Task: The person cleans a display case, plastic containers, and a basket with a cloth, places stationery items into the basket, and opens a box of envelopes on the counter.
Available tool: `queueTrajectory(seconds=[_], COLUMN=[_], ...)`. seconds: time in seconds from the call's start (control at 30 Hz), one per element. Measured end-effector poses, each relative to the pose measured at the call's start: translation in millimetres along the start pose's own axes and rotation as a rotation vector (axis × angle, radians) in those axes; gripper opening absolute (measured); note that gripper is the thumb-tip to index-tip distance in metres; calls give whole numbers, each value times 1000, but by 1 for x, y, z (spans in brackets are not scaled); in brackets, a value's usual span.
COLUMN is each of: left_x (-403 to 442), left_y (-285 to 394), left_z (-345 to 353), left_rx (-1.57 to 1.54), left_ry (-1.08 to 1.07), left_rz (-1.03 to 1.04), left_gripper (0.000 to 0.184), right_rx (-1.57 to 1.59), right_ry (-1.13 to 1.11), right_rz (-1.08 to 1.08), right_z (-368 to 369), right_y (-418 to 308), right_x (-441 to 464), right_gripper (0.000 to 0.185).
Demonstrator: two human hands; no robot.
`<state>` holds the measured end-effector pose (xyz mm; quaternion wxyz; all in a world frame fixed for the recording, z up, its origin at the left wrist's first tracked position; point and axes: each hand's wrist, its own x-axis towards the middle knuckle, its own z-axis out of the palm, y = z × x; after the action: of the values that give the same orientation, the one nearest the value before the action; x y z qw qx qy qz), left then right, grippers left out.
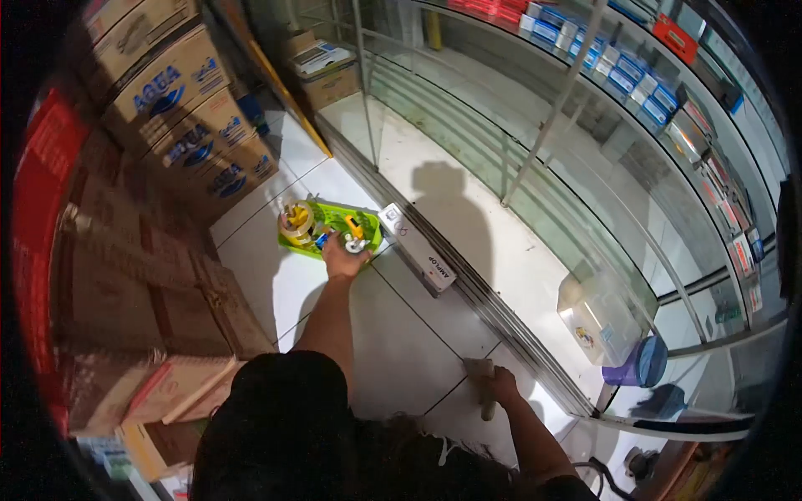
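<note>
My left hand [341, 259] reaches over the near rim of a bright green plastic basket [292, 244] on the tiled floor. Its fingers are curled among the contents, and what they grip is hidden. Around them are a small yellow item [354, 226], a white item [355, 245] and a round clear tub [295, 222] with small yellow things inside. Lower right, my right hand [503, 386] is closed around a pale brush-like tool [479, 367], held low over the floor. Its wide end points away from me.
A white box marked AMPLOP [418, 250] lies by the cabinet's metal track [493, 313]. Stacked AQUA cartons [167, 92] and large brown boxes [125, 275] line the left. Glass shelves [576, 108] curve along the right, above a clear plastic container [597, 321] and a purple bucket [635, 365].
</note>
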<state>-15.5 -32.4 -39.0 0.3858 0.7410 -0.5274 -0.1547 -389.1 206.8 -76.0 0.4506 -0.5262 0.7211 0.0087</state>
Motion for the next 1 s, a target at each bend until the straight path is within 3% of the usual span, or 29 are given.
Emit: queueTrajectory(seconds=[0.13,0.23,0.33,0.47,0.53,0.6,0.63,0.67,0.73,0.87,0.97,1.0], left_x=[17,18,27,37,34,33,33,33,29,16,-8,-18], left_y=[-57,-49,-21,-30,-18,0,13,28,56,84,88,93], left_z=[29,22,9,-9,-23,-40,-49,-58,-68,-76,-59,-56], left_rx=[-160,-210,-155,-361,-291,-250,-65,119,303,428,-785,-776], left_ry=[-121,-207,-274,-467,-530,-570,-613,-652,-696,-798,-1278,-1293], left_rz=[87,94,89,43,151,213,303,394,497,658,-580,-578], left_gripper=[88,90,89,89,84,82,80,77,75,75,52,52], right_rx=[131,101,58,27,35,544,797,809,1188,1288,1224,1116], right_ry=[40,275,353,378,363,239,175,178,86,1,206,295], right_rz=[110,-137,-176,-179,-172,56,176,178,48,-305,-548,-608], right_z=[14,49,47,44,45,41,36,27,14,10,4,6], right_y=[-24,-7,-22,-27,-29,-33,-35,-47,-85,-149,-196,-202], right_x=[-34,-42,-49,-42,-38,-38,-40,-46,-61,-48,-31,-20], right_gripper=[39,34,33,33,33,32,32,32,40,44,53,54])
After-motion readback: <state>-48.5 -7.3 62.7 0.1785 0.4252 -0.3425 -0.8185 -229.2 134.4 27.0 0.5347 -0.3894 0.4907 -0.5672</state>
